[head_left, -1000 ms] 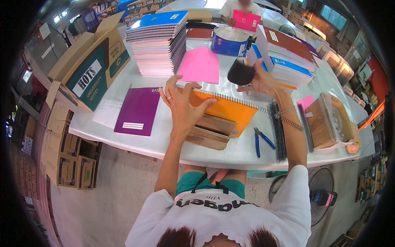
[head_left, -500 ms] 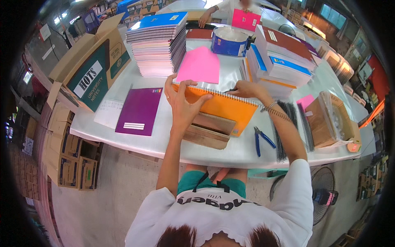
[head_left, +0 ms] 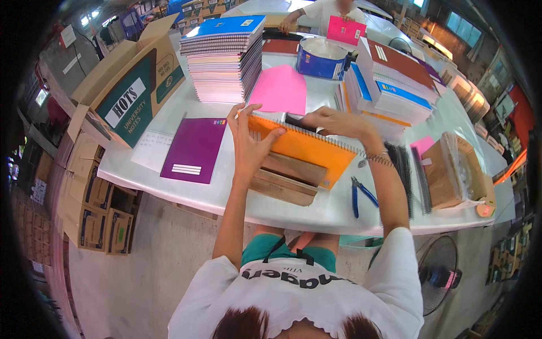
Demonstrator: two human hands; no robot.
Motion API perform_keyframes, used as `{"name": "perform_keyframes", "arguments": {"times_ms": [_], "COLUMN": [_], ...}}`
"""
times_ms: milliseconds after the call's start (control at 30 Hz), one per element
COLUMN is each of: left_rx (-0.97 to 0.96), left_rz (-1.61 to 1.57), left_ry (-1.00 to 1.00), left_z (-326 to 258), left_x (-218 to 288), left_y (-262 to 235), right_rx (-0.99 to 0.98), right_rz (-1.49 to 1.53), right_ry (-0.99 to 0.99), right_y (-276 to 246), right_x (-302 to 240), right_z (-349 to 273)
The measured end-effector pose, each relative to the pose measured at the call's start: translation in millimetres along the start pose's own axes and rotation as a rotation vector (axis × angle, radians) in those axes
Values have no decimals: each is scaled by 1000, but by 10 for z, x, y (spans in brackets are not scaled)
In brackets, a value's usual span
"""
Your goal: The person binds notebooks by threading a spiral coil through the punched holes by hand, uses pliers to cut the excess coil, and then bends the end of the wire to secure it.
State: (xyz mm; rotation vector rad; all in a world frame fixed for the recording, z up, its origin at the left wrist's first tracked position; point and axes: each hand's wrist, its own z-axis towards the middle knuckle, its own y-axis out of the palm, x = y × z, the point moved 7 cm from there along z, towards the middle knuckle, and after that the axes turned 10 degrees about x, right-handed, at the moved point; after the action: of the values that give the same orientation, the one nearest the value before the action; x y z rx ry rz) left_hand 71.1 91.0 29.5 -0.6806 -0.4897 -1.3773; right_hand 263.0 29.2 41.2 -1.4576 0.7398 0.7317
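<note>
An orange notebook (head_left: 307,148) stands tilted in a slotted wooden stand (head_left: 285,183) near the table's front edge. Along its upper edge runs a wire coil, whose loose tail (head_left: 379,158) sticks out past the right end, by my right forearm. My left hand (head_left: 251,135) grips the notebook's upper left corner, thumb in front and fingers behind. Behind the top edge, my right hand (head_left: 333,121) is closed on a dark, narrow thing (head_left: 299,122) lying against the coil; its kind is mostly hidden. Blue-handled pliers (head_left: 362,195) lie to the right of the stand.
A purple notebook (head_left: 195,150) lies at left, by an open carton (head_left: 132,101). Behind stand a notebook stack (head_left: 226,70), a pink sheet (head_left: 279,90), a blue tub (head_left: 320,62) and more stacks (head_left: 389,90). Black coils (head_left: 402,175) and a box (head_left: 451,169) sit right. Opposite, a person holds a pink notebook.
My right hand has moved left along the notebook's top edge, with the dark thing now showing more above the coil. My left hand keeps its grip; the view has shifted slightly.
</note>
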Motion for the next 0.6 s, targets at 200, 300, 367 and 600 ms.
{"name": "perform_keyframes", "arguments": {"times_ms": [200, 300, 367, 600], "left_rx": [-1, -76, -70, -112], "left_rz": [-87, -497, -560, -548], "left_ry": [-101, -365, -382, -409], "left_z": [-4, -40, -40, -16], "left_x": [-10, -107, -81, -310], "left_y": [1, 27, 21, 27], "right_rx": [226, 170, 86, -166], "right_rz": [420, 818, 160, 1103], "right_ry": [154, 230, 50, 112], "right_y": [-1, 111, 94, 49], "right_x": [412, -66, -47, 215], "right_z": [120, 8, 111, 299]}}
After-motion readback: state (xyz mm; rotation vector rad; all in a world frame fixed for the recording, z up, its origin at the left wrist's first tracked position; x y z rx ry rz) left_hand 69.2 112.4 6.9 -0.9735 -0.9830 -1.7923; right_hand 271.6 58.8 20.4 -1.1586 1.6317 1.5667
